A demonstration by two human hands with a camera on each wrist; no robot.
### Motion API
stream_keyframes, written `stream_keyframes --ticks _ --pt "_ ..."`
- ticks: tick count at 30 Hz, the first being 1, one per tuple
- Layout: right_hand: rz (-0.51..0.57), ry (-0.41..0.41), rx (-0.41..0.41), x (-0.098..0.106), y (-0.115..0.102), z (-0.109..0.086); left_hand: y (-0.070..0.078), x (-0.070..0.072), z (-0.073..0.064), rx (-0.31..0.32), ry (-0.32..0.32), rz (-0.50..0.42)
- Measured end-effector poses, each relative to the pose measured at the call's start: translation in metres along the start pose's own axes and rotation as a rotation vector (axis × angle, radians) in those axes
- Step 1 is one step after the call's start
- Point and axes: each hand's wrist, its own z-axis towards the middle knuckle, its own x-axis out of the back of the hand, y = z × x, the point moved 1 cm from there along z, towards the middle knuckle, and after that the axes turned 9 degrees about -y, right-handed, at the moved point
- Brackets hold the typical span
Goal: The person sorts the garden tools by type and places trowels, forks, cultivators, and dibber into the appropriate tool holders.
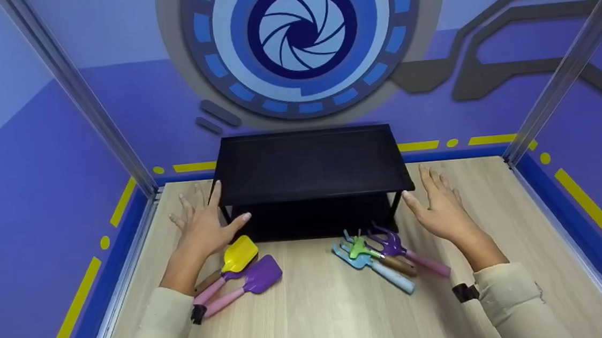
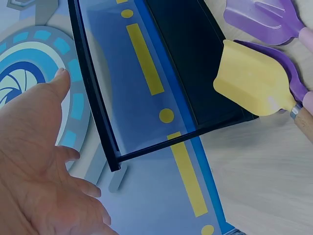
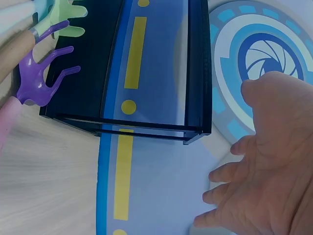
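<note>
A black two-level shelf (image 1: 311,163) stands on the table against the back wall. My left hand (image 1: 204,230) is spread beside its left end, thumb and forefinger close to the top's edge. At the opposite end my right hand (image 1: 440,209) is likewise spread, with the thumb by the front right corner. Neither hand holds anything. Below the left hand lie a yellow trowel (image 1: 240,253), a purple trowel (image 1: 264,274) and another purple trowel (image 2: 291,73) largely hidden under the yellow one. Near the right hand, a light blue hand fork (image 1: 359,261), a green one (image 1: 358,247) and a purple one (image 1: 391,243) overlap.
Blue-purple walls (image 1: 129,107) with yellow marks enclose the wooden table (image 1: 322,307) at the back and sides. Metal posts (image 1: 74,90) rise at the back corners. The fork heads overlap the shelf's lower front edge in the head view.
</note>
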Motion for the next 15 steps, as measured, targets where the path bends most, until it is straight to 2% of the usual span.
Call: stream_keyframes --ticks 9,15 --pt "0.191 -0.028 -0.027 -0.001 0.001 0.01 -0.002 -0.005 -0.004 -0.009 0.004 -0.018" --pt "0.322 -0.006 -0.015 -0.004 0.001 0.024 -0.003 -0.004 -0.005 -0.005 0.003 -0.03"
